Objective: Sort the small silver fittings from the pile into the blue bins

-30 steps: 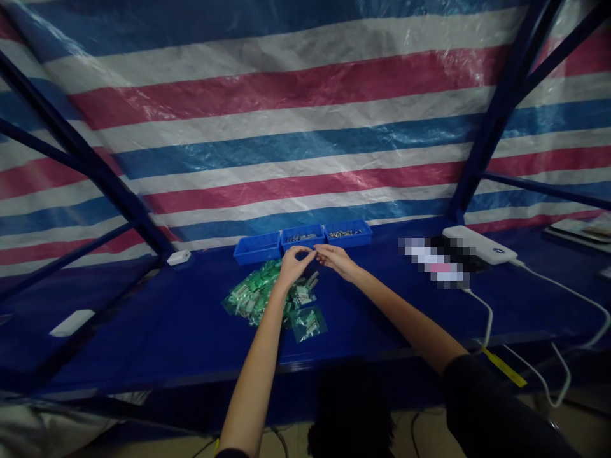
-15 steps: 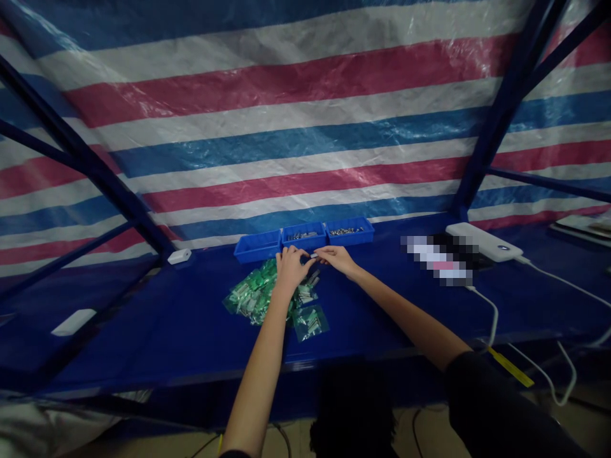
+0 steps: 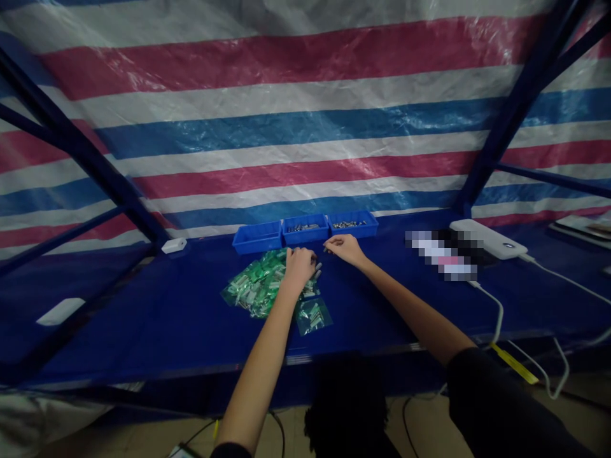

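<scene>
My left hand point(image 3: 300, 267) hides part of the glossy, crinkled bags point(image 3: 255, 289) heaped on the tabletop point(image 3: 157, 318); my right hand point(image 3: 347, 250) is near the boxy trays point(image 3: 306, 236). I can't tell whether either grip is closed.

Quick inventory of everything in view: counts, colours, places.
Bench: one, blue, centre
Trays: three, blue, bench's back
Small parts: uncountable, metallic, middle and right trays
Packets: many, green, clear, before trays
Block: one, white, bench right
Pixelated item: one, mixed, beside block
Boxes: two, white, left
Cables: several, white, black, right and below
Strip: one, yellow, front right
Stack: one, mixed, far right
Bundle: one, grey, lower left
Sheet: one, red-white-blue, background
Frame: one, blue, sides
Left hand: one, bare, over packets
Right hand: one, bare, before right tray
Sleeves: two, black, bottom
</scene>
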Demonstrator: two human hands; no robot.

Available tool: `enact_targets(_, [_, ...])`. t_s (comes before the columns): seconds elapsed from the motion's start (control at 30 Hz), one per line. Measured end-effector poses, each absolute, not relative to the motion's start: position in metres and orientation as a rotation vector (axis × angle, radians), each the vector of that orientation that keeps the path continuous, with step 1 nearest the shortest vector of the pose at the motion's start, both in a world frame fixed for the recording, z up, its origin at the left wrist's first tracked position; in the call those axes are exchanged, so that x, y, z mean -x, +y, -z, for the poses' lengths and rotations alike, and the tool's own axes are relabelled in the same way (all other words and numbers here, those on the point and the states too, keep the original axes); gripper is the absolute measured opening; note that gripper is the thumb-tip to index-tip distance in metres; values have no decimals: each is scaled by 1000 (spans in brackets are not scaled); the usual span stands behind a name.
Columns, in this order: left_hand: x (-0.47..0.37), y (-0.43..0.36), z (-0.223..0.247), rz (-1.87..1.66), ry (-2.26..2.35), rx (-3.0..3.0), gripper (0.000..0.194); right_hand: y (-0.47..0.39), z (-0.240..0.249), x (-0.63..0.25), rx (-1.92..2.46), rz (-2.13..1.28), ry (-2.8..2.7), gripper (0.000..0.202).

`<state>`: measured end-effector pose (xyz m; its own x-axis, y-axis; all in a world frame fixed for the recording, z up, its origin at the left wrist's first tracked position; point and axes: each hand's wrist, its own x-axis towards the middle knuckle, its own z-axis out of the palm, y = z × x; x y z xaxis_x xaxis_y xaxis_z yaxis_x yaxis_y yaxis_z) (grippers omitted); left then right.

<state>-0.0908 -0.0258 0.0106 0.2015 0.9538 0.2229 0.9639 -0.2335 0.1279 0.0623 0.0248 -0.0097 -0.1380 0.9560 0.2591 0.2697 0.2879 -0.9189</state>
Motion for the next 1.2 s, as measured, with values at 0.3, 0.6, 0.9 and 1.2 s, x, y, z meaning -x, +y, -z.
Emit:
enact_targets(0.3, [88,-29,-14,461,-2017,2444,15,38,6,-60,838,-1335,-1337,37])
enact_targets(0.6, [96,-18,-17,1153,-2157,2433,14,25,7,-55,1010,-1398,-1360,23])
enact_targets(0.9, [97,-7,-12,2238,-2102,2269,30,9,3,-42,716,-1716,-1230,18])
enact_targets(1.2, [95,-22,-25,1733,-2188,2404,31,7,-9,-47,880,-1397,-1270,23])
